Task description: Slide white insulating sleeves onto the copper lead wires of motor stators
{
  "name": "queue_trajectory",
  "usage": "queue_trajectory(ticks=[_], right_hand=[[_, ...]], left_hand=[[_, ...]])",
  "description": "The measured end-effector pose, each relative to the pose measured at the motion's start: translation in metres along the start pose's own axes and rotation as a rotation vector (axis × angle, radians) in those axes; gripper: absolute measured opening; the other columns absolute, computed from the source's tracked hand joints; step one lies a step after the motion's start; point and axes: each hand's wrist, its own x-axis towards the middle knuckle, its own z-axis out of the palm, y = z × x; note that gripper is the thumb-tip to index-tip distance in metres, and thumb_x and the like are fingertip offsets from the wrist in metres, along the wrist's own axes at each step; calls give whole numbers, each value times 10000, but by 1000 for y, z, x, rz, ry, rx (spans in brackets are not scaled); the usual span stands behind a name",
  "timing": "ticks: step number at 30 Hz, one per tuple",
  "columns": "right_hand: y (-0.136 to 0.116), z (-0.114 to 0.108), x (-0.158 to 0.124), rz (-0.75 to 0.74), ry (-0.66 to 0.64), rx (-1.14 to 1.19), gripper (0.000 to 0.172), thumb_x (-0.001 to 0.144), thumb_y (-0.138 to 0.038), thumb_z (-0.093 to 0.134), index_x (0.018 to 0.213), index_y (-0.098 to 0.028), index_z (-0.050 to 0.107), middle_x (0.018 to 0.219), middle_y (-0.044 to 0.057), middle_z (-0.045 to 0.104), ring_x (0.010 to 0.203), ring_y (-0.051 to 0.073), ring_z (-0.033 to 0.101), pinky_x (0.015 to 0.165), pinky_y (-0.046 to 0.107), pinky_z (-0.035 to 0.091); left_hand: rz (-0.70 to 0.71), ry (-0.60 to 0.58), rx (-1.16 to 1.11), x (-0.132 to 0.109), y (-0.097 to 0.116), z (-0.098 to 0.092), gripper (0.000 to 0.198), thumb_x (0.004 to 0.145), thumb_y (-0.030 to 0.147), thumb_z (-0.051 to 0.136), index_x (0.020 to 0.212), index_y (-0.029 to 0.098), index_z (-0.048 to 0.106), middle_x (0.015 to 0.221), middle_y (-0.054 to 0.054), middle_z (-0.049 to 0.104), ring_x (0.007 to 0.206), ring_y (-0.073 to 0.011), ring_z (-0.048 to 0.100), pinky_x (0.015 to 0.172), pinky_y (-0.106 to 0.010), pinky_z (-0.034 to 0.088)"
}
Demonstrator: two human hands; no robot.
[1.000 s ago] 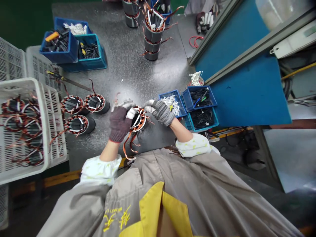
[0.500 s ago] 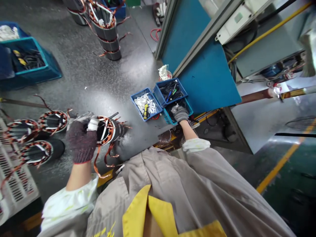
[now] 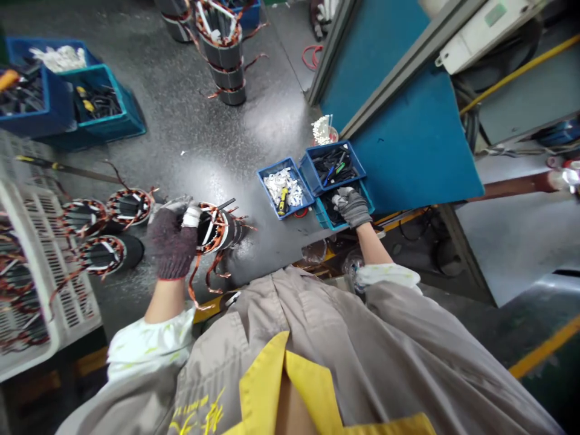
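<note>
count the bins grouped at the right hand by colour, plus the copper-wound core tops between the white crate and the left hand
Blue bins: 2
Teal bin: 1
Copper-wound core tops: 3
Total: 6

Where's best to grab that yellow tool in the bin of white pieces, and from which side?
I'd pinch the yellow tool across its body, from above: it lies exposed on top of the white pieces, while the walls of the blue bin rise around it.
</note>
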Motion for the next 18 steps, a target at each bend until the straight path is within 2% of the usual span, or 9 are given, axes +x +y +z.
queue_trajectory(ticks=[2,5,7,10,14,18], right_hand=[[-28,18,-17,-161,-24,183,313,1008,-237,693,1258,-123,842,1176,142,854,994,270,808,992,411,673],[-85,58,-43,-465,-112,226,208,1019,-288,753,1151,-233,903,1160,88,863,1086,287,804,1100,423,635],[-122,82,-55,-595,-199,105,247,1073,-299,722,1226,-255,910,1234,91,858,1191,304,785,1149,424,604],[-161,105,-63,-666,-264,-196,353,1148,-304,638,1397,-217,872,1316,140,835,1233,331,756,1149,439,574],[-178,113,-68,-694,-309,-472,427,1196,-314,557,1520,-201,812,1407,183,795,1240,349,738,1102,436,554],[-178,117,-71,-745,-341,-538,446,1219,-305,516,1557,-218,794,1414,185,788,1278,357,731,1105,438,537]], left_hand=[[6,-22,-3,-1,-1,0,396,1093,561,637,1167,215,815,1227,-109,876,1204,-327,802,1159,-569,608],[5,-62,20,-3,-1,-2,370,1121,511,589,1190,223,812,1258,-137,861,1259,-320,793,1180,-534,583],[3,-88,38,-4,-1,-3,336,1142,472,579,1225,239,806,1281,-135,851,1292,-308,782,1196,-516,566],[1,-96,30,-5,1,-5,312,1155,439,588,1263,242,804,1308,-139,838,1328,-316,766,1221,-528,540],[-4,-96,24,-6,1,-3,289,1150,437,607,1211,237,806,1281,-135,838,1303,-321,769,1227,-531,532],[12,-97,40,-5,-1,-3,288,1153,447,609,1226,240,797,1292,-120,834,1302,-305,771,1219,-511,543]])
